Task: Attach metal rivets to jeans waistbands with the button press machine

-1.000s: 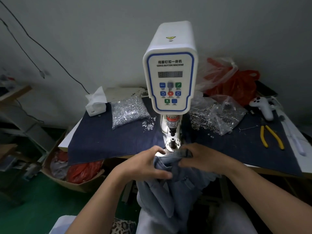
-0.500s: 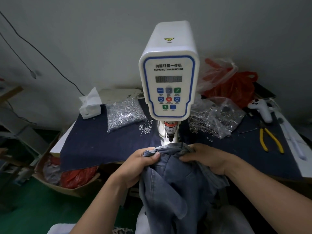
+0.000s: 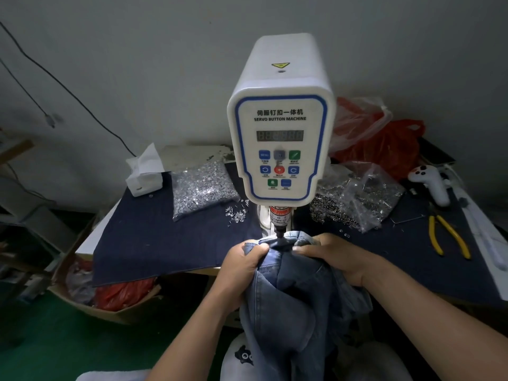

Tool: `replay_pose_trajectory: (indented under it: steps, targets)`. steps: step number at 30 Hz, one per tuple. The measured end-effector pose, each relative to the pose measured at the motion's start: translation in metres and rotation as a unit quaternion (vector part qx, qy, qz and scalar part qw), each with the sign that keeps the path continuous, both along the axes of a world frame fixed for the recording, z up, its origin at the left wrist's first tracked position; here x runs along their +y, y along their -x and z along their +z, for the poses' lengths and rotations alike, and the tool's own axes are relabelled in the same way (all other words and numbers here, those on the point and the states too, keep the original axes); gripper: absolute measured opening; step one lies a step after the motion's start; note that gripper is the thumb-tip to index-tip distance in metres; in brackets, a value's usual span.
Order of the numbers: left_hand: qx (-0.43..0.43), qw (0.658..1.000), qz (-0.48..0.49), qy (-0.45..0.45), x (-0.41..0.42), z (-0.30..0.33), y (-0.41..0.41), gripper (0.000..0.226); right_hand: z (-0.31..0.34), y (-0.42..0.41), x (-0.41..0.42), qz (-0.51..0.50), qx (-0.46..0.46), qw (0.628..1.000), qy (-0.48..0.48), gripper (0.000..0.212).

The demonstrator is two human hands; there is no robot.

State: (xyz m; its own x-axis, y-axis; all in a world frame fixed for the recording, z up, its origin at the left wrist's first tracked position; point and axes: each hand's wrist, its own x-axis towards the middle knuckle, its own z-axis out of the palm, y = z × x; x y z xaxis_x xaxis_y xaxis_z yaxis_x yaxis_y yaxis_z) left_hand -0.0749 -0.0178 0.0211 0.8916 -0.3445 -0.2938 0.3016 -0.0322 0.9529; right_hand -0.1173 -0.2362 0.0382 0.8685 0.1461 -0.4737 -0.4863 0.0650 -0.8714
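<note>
Faded blue denim jeans (image 3: 291, 295) hang off the front edge of the table (image 3: 90, 237), with their waistband bunched up under the dark punch tip (image 3: 279, 232) of the white button press machine with the blue-trimmed control panel (image 3: 280, 149). The punch tip touches the top of the bunched denim between the two hands. The left hand (image 3: 242, 266) grips the fabric just left of the punch, its fingers curled round a fold and the thumb pressed on top. The right hand (image 3: 335, 257) holds the fabric just right of the punch, its fingers bent over the waistband and pinching it down.

A dark navy cloth (image 3: 154, 243) covers most of the table top. On it, left of the machine, lies a clear plastic bag of shiny silver rivets (image 3: 202, 188), with a few loose silver pieces (image 3: 236, 214) scattered near the machine's base. A white tissue box (image 3: 144, 174) sits toward the back left corner. Right of the machine lies a clear bag of darker metal rivet parts (image 3: 354, 199), and behind it a red plastic bag (image 3: 384, 144) against the wall. Near the right edge lie yellow-handled pliers (image 3: 448, 237) and a white handheld controller (image 3: 431, 182). Below the table's left edge stands a cardboard box holding red plastic (image 3: 115, 298) on the green floor (image 3: 49, 345).
</note>
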Motion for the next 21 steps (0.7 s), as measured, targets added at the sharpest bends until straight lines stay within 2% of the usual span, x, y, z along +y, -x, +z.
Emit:
replay_pose_trajectory:
  steps: [1,3,8,11,13,16,18,21]
  targets:
    - [-0.024,0.999,-0.001,-0.023,-0.001,0.001,-0.003,0.017,0.001,-0.003,0.0,-0.006,-0.009,1.0,0.02,0.014]
    - [-0.069,0.995,-0.01,-0.075,-0.001,0.0,-0.01,0.017,0.002,-0.007,-0.001,-0.013,-0.014,0.999,0.037,0.015]
    - [-0.204,0.966,-0.025,-0.155,0.002,0.003,-0.015,0.015,-0.002,-0.011,-0.002,0.012,0.001,1.0,-0.009,0.013]
    - [-0.248,0.952,-0.017,-0.176,0.004,0.006,-0.016,0.015,-0.003,-0.013,0.0,0.011,0.005,1.0,-0.01,0.02]
    - [-0.229,0.96,-0.01,-0.16,0.005,0.008,-0.017,0.016,-0.003,-0.013,0.001,0.007,-0.003,1.0,-0.011,0.02]
    - [-0.141,0.986,-0.024,-0.086,0.004,0.011,-0.018,0.02,-0.001,-0.013,0.002,-0.018,-0.016,0.999,-0.038,0.012]
    - [-0.119,0.989,-0.029,-0.077,0.005,0.012,-0.02,0.024,0.0,-0.016,0.002,-0.032,-0.022,0.998,-0.046,0.007]
    - [-0.08,0.994,-0.061,-0.052,0.006,0.012,-0.024,0.025,0.0,-0.018,0.005,-0.036,-0.024,0.999,-0.034,0.012]
